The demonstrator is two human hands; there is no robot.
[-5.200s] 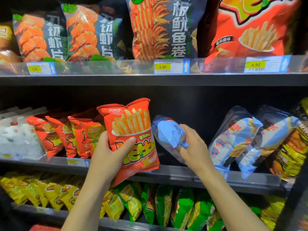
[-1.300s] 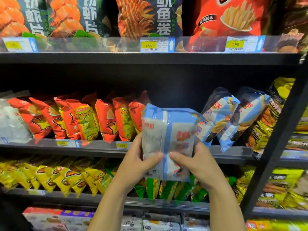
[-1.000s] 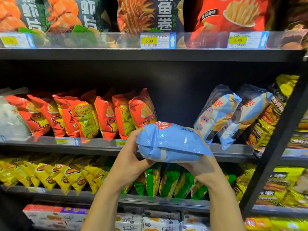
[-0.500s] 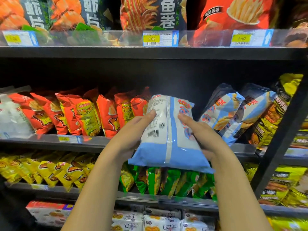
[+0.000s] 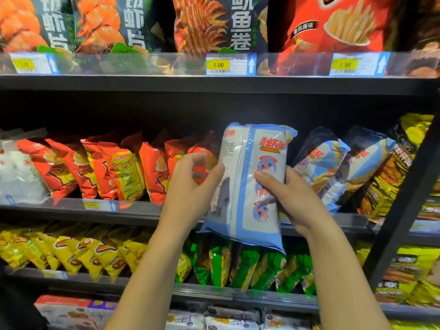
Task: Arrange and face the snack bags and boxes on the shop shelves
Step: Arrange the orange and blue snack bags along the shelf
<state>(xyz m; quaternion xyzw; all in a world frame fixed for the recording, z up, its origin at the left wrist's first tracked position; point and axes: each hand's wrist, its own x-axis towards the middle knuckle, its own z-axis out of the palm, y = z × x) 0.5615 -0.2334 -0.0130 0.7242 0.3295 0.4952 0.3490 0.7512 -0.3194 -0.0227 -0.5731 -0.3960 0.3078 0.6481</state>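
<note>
Snack bag (image 5: 248,206), pale-blue-and-white glossy plastic with red lettering and round prints, stands upright before the black middle shelf (image 5: 59,210); left grip (image 5: 190,194) pinches its nine-o'clock edge, right grip (image 5: 290,198) clasps its three-o'clock side.

The held bag (image 5: 250,186) stands upright in front of the middle shelf (image 5: 59,209), between the left hand (image 5: 190,194) at its left edge and the right hand (image 5: 292,203) at its right edge; its bottom hangs below the shelf lip. Behind and left of it, a row of leaning bags (image 5: 123,172) sits on that shelf. Just right of it lean two matching bags (image 5: 333,163), near the upright post (image 5: 409,206). Above, the top shelf (image 5: 214,84) carries large bags (image 5: 214,22) behind a price tag (image 5: 229,65). The lower shelf (image 5: 95,282) holds another row, with boxes (image 5: 228,317) beneath
</note>
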